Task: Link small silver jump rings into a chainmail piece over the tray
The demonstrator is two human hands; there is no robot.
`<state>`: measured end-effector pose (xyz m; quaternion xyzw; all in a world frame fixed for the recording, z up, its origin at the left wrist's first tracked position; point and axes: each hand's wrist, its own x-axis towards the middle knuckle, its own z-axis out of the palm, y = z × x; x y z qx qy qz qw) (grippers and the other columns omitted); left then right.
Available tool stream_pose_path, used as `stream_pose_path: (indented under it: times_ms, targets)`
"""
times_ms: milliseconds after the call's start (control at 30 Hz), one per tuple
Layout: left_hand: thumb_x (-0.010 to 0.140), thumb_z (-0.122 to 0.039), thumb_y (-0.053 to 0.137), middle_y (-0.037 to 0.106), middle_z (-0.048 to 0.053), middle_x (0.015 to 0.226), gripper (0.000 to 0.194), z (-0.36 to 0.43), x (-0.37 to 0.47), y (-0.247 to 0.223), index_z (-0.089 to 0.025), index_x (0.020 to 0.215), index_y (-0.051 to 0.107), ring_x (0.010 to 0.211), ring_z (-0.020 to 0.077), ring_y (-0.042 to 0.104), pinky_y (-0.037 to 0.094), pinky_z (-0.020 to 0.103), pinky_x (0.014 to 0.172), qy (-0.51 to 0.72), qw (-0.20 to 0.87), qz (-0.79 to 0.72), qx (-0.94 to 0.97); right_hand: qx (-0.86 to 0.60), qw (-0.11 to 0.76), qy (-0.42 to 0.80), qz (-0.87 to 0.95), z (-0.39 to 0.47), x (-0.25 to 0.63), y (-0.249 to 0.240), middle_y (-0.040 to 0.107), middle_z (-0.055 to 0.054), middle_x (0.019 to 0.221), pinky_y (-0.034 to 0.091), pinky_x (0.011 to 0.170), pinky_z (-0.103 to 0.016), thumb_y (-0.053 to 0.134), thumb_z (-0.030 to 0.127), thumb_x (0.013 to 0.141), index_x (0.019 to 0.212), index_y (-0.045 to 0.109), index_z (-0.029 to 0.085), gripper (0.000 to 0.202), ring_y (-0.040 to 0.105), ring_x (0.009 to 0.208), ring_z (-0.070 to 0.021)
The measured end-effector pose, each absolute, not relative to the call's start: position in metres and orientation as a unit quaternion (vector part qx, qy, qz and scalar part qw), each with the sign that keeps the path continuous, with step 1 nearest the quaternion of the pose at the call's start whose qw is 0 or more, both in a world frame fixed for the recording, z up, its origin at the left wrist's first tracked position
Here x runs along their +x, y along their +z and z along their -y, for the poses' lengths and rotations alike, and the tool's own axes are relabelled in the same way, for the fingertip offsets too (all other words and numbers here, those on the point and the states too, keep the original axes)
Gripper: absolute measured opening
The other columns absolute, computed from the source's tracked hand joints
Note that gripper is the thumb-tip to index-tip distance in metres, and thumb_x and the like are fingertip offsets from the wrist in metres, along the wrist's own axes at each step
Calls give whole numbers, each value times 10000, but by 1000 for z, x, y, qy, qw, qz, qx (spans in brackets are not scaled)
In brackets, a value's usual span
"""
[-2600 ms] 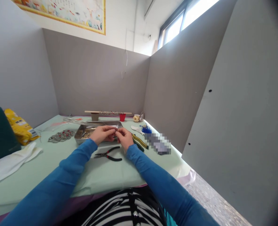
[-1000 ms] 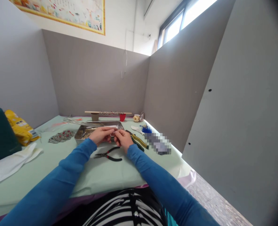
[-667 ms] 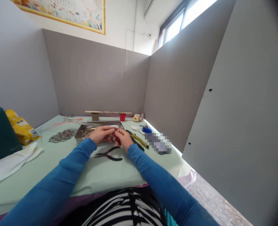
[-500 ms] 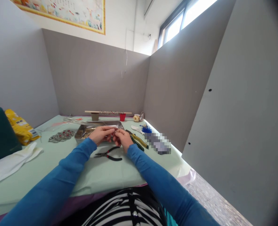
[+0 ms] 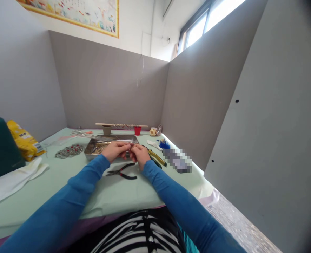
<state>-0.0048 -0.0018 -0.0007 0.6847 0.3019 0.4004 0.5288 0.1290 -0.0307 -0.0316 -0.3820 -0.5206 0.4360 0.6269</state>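
Note:
My left hand (image 5: 115, 151) and my right hand (image 5: 140, 153) meet in front of a metal tray (image 5: 88, 156), fingertips pinched together. What they pinch is too small to make out. The tray holds small gold-coloured pieces (image 5: 99, 147) and partly disappears behind my left hand. Below my hands, black-handled pliers (image 5: 121, 173) with red marks lie on the table, handles spread. A larger tool with yellow and green handles (image 5: 157, 157) lies just right of my right hand, its near end partly covered by the hand.
On the green-covered table (image 5: 113, 200), a heap of silvery chain-like pieces with red beads (image 5: 70, 151) lies left. Behind stand a stick (image 5: 129, 125) over a brown pot (image 5: 107, 130) and a red pot (image 5: 137, 131). A yellow packet (image 5: 25, 140) and white cloth (image 5: 15, 181) lie far left; grey partitions surround.
The fingers of my right hand have curled in closer to my left fingertips. Otherwise the view has shifted only slightly, and the tools lie where they were.

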Motion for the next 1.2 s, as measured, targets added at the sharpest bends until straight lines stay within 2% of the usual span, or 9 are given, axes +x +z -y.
stream_pose_path:
  times_ms: [233,467,700,867,1000,1200]
  targets:
    - [678,-340,679,486,-16,447,380,1,-5,-3,-87,962,696,422,86,416,440,258,494,393,518,-303,697,-393,623,439,514,27,129,-36,482,62,384,226,281,-182,492,212,651,549,471,185,107,341,283,-54]
    - [656,-350,709,536,6,563,404,7,-4,5,-83,958,678,460,73,424,455,263,494,391,619,-290,616,-372,638,442,508,26,128,-36,498,67,418,228,290,-177,523,246,666,591,482,180,107,362,290,-49]
    - [641,-334,717,547,13,543,414,6,-4,3,-81,967,675,468,88,454,453,265,497,413,575,-310,635,-371,623,454,518,30,129,-32,540,51,487,231,302,-182,546,321,702,642,493,179,163,395,311,-50]
    - [617,-331,730,556,8,543,413,4,-4,1,-87,946,680,459,88,462,452,261,492,414,557,-317,646,-393,622,409,540,33,128,-31,520,59,473,255,316,-181,571,345,701,591,463,184,223,382,317,-46]
    - [629,-352,717,537,-4,478,440,-1,-5,-1,-85,975,674,448,109,493,449,262,501,416,531,-332,660,-410,622,386,544,31,128,-33,524,52,485,272,325,-195,570,358,713,602,488,183,223,388,323,-57]
    - [598,-343,737,564,0,505,416,-2,-5,-1,-97,926,671,475,115,517,478,284,553,430,539,-343,638,-428,628,358,543,24,132,-39,524,50,490,283,333,-197,580,377,709,612,510,178,232,405,327,-62]
